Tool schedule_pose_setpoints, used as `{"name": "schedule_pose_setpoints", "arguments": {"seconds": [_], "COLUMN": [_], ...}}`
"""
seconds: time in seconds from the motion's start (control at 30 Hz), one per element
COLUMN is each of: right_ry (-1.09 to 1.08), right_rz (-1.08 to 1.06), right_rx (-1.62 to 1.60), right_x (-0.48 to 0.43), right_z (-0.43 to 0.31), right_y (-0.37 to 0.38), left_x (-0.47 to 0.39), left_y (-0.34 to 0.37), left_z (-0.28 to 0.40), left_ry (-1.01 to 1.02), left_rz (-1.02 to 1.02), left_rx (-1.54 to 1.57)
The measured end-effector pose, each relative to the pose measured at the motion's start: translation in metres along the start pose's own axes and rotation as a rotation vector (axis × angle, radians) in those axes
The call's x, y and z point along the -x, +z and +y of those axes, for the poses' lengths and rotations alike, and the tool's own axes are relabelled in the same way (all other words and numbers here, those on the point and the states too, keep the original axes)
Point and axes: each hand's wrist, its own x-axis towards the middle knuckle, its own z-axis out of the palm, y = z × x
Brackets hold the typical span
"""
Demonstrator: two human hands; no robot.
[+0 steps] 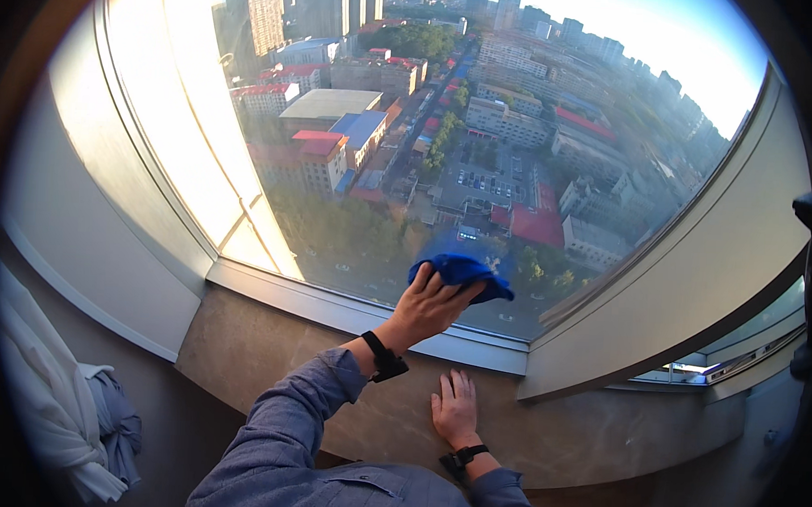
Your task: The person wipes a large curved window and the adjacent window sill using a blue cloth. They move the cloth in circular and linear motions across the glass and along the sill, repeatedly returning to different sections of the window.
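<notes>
A blue cloth [464, 274] is bunched under the fingers of my left hand [432, 301], which presses it to the lower part of the window pane [353, 231]. The hand reaches over the bottom window frame [297, 292]. Below it, my right hand [455, 411] lies palm down on the brown stone windowsill [373, 413] and holds nothing. Each wrist wears a black strap with a small dark device.
Broad pale window posts rise at left [121, 257] and right [653, 295]. A white curtain [46, 388] hangs gathered at far left, tied with grey-blue fabric [118, 424]. Another window section [731, 365] lies beyond the right post. Outside, buildings and streets lie far below.
</notes>
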Motion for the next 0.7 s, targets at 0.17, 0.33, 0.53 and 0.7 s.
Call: {"name": "schedule_pose_setpoints", "arguments": {"seconds": [0.17,0.33,0.53,0.7], "right_ry": [0.001,-0.001,-0.017,-0.007], "right_rz": [-0.005,0.009,0.02,-0.008], "right_rx": [-0.01,-0.016,0.003,0.012], "right_x": [0.003,0.0,-0.003,-0.006], "right_z": [0.002,0.001,-0.004,-0.006], "right_y": [-0.001,0.001,-0.001,-0.004], "left_x": [0.104,0.118,-0.014,-0.114], "left_y": [0.034,0.005,-0.073,-0.091], "left_z": [-0.019,-0.08,-0.176,-0.151], "left_ry": [-0.27,-0.542,-0.671,-0.411], "left_rz": [-0.031,0.136,0.493,0.454], "left_rx": [-0.014,0.017,-0.034,-0.073]}}
